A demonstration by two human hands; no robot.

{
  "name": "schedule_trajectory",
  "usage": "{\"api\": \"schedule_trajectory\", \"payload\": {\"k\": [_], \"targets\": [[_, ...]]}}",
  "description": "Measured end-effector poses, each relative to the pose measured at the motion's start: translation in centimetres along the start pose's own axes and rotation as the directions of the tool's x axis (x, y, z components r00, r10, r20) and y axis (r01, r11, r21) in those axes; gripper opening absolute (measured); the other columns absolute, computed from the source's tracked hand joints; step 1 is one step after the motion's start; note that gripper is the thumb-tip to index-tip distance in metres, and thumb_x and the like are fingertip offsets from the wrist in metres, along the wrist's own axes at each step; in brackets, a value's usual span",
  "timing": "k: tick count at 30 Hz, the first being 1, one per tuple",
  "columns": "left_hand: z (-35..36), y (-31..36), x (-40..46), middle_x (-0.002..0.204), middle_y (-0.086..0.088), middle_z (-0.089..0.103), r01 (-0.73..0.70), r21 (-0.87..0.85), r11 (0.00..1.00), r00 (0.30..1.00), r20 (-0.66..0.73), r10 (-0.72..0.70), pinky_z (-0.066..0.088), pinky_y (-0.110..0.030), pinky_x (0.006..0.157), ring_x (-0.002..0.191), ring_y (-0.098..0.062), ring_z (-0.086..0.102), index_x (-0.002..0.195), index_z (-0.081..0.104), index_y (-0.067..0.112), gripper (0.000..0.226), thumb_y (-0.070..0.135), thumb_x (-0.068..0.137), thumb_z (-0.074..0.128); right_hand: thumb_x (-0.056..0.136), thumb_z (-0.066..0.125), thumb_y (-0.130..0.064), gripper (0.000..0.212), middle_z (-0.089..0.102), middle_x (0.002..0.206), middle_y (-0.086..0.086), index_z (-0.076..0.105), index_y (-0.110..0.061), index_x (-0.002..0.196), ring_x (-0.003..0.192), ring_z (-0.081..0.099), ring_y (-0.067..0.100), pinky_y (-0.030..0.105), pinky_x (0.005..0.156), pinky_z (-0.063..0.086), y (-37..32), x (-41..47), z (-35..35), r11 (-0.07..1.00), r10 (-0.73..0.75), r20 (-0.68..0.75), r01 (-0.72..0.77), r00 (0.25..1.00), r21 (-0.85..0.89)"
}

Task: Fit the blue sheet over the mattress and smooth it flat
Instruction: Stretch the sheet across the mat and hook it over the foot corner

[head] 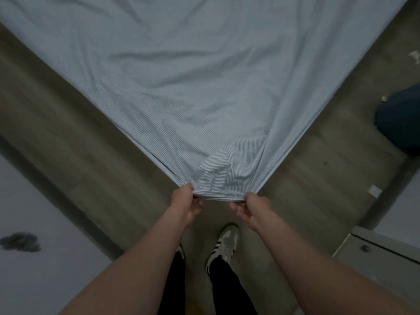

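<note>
Both hands are on the sheet (pixel 181 76) corner at lower centre: left hand (pixel 185 204) and right hand (pixel 250 209) each pinch the bunched hem, equally near. The sheet fans up and away over the mattress, wrinkly. I'd say the corner needs tucking under next. Wood floor (pixel 79 155) either side, plenty of room.

Blue sheet (pixel 193 76) spread wrinkled over bed.

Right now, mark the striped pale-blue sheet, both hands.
striped pale-blue sheet (pixel 204 87): head view, wrinkled middle.
left hand (pixel 185 204): head view, back of hand.
right hand (pixel 252 209): head view, knuckles.
</note>
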State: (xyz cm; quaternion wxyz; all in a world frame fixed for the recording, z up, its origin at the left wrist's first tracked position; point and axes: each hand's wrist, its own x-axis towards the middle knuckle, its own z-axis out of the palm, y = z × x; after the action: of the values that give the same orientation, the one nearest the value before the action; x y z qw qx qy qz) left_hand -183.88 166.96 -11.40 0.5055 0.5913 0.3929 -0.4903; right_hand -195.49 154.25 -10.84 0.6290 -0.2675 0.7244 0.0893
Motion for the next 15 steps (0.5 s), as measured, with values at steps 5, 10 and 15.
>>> {"api": "schedule_trajectory", "payload": {"k": [5, 10, 15], "targets": [[-0.4, -1.5, 4.9, 0.065, -0.004, 0.054, 0.005, 0.043, 0.999, 0.996, -0.09, -0.001, 0.039, -0.021, 0.038, 0.047, -0.017, 0.045, 0.107, 0.062, 0.009, 0.026, 0.015, 0.09, 0.043, 0.098, 0.048, -0.018, 0.025, 0.068, 0.07, 0.013, 0.059, -0.001, 0.111, 0.041, 0.061, 0.017, 0.018, 0.034, 0.042, 1.6, 5.0, 0.9, 0.996, -0.011, 0.016, 0.013, 1.0, -0.088], [0.0, -2.0, 8.8, 0.067, -0.003, 0.053, -0.005, 0.056, 0.998, 0.994, -0.112, 0.011, 0.037, -0.019, 0.038, 0.048, -0.014, 0.042, 0.1, 0.06, 0.015, 0.016, 0.014, 0.09, 0.048, 0.097, 0.044, -0.011, 0.023, 0.064, 0.074, 0.013, 0.059, 0.002, 0.11, 0.039, 0.056, 0.017, 0.019, 0.035, 0.042, 2.2, 8.8, 1.8, 0.993, 0.024, 0.027, -0.021, 0.999, -0.12], [0.9, -2.3, 11.6, 0.056, 0.004, 0.051, -0.006, 0.059, 0.998, 0.995, -0.1, 0.012, 0.036, -0.018, 0.039, 0.039, -0.007, 0.043, 0.074, 0.053, 0.02, 0.02, 0.012, 0.091, 0.045, 0.096, 0.054, -0.011, 0.026, 0.071, 0.104, 0.017, 0.06, -0.003, 0.121, 0.062, 0.066, 0.021, 0.026, 0.044, 0.052, 2.8, 12.3, 2.4, 0.995, 0.071, 0.064, -0.066, 0.995, -0.078]]}}
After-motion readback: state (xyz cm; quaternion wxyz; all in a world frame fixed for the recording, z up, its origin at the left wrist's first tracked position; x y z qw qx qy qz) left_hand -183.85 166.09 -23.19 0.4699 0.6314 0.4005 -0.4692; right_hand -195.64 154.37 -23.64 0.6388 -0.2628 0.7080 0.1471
